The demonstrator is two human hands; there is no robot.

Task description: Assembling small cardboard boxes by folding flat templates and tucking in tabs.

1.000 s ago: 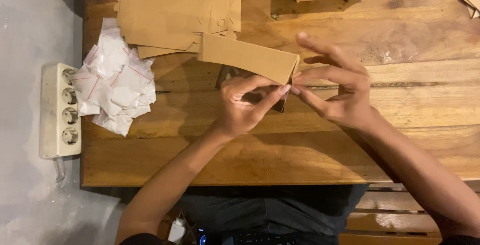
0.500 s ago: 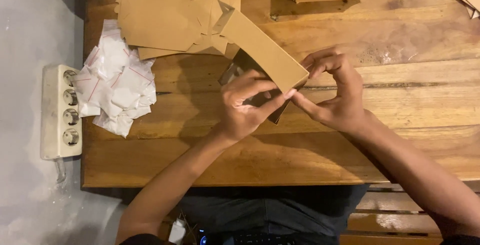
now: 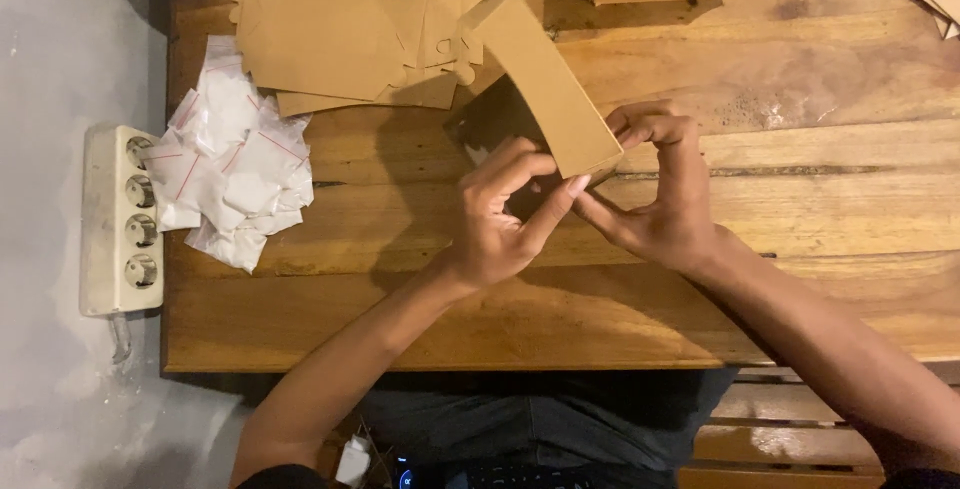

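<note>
Brown carton sleeve (image 3: 545, 79) pinched at near end between left hand (image 3: 500, 224) and right hand (image 3: 660, 199), fingers closed on it; long axis slanting far-left above wooden table (image 3: 800, 79)

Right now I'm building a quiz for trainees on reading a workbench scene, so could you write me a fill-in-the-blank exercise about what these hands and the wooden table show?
1. Both the left hand and the right hand grip one end of a long brown ____ box.
2. The heap of small clear plastic bags of white powder lies to the ____ of the hands in the picture.
3. The white power strip lies ____ the brown wooden table, beside its edge.

Missing words: cardboard; left; off
</note>
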